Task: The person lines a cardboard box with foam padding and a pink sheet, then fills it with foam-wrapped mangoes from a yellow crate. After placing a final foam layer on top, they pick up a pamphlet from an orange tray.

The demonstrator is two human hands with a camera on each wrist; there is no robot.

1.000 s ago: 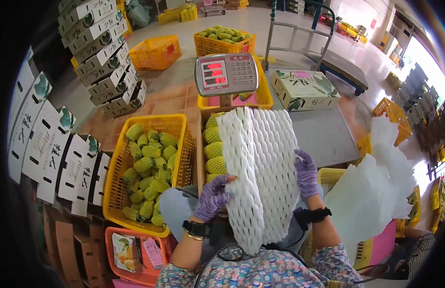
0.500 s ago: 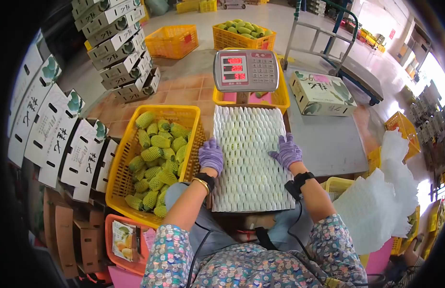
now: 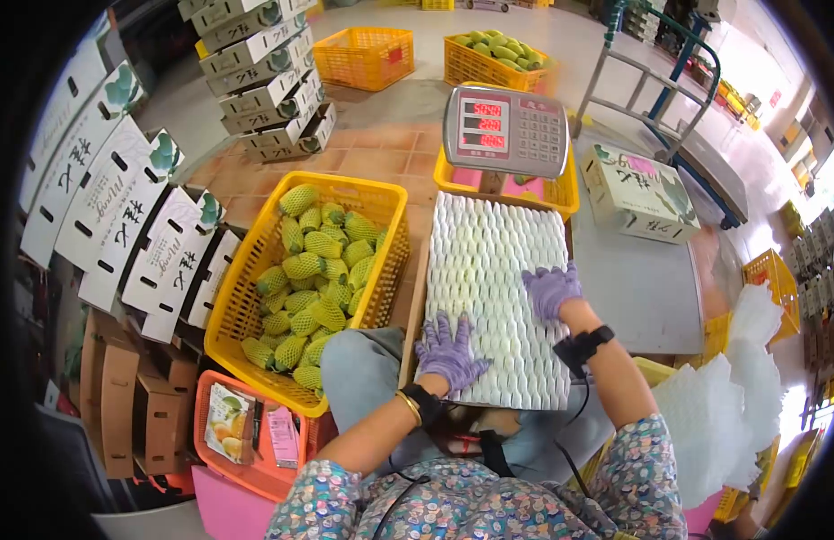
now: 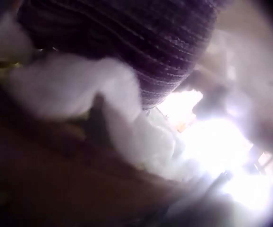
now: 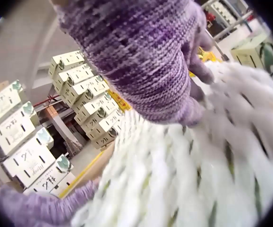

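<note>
A white foam net sheet [image 3: 493, 261] lies flat over an open carton [image 3: 415, 328] in front of the person, with green showing through its slits. The left hand [image 3: 451, 353], in a purple knit glove, presses on the sheet's near left part with fingers spread. Higher up at the right edge, the gloved right hand [image 3: 554, 292] rests on the sheet with its fingers extended. The right wrist view shows the right glove [image 5: 146, 61] low over the foam. Dark and blurred, the left wrist view has the left glove [image 4: 127, 42] against white foam [image 4: 75, 85].
Left of the carton stands a yellow crate [image 3: 397, 225] of mangoes [image 3: 304, 265] in green nets. A scale [image 3: 507, 130] with a lit display stands behind the carton. A printed mango box [image 3: 642, 193] sits at right, near loose foam sheets [image 3: 696, 423]. Boxes [image 3: 273, 81] are stacked at left.
The sheet, earlier held up folded between both hands, now lies flat over the carton's mangoes. Both hands moved from its sides onto its top. The scale's upper reading rose.
</note>
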